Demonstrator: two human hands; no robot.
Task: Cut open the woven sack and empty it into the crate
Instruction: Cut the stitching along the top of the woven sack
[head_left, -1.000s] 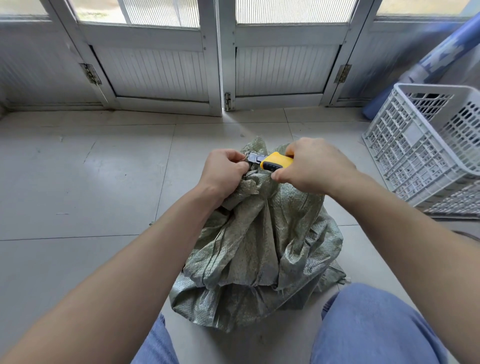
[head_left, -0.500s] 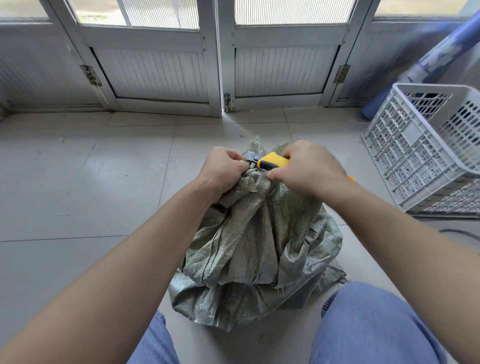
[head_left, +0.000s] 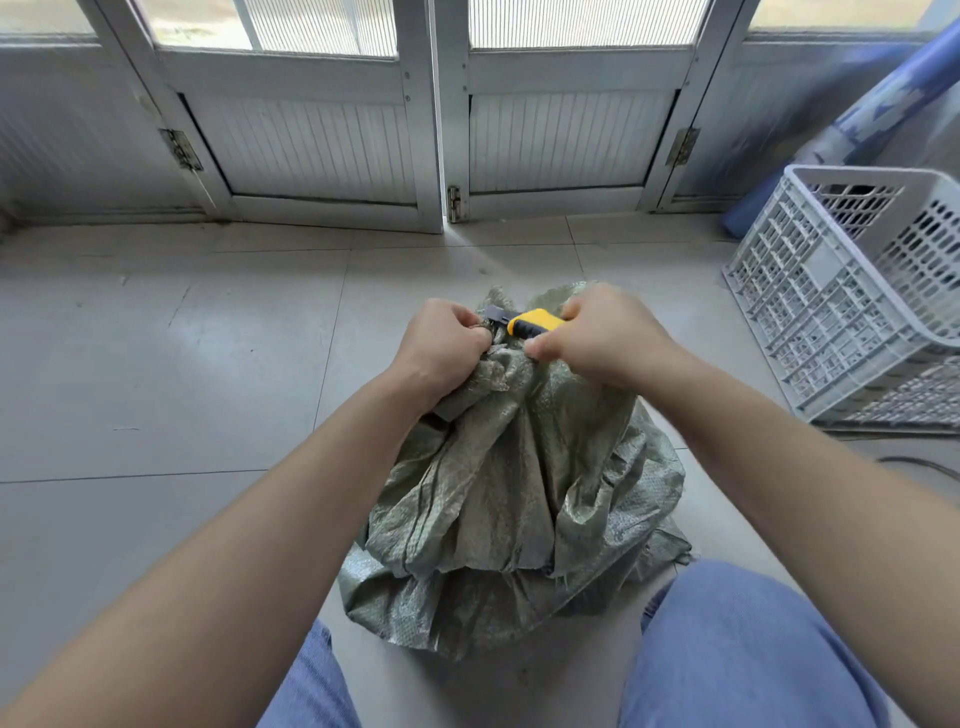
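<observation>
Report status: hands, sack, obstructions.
Left hand grips neck of sack. Right hand holds yellow cutter, blade at neck. Sack not emptied. Crate at right, bare floor between.

There is just one camera. It sits on the person's head and looks forward and down at the floor (head_left: 156, 364). The view is wide, so straight lines lean near the edges. The sack (head_left: 519, 493) is close, right in the middle. The knees (head_left: 753, 649) are very near, at 6 o'clock. The doors (head_left: 322, 145) are far off at 12 o'clock. The crate (head_left: 810, 312) is cut off at 3 o'clock. Both arms (head_left: 260, 519) come in from the bottom corners.
</observation>
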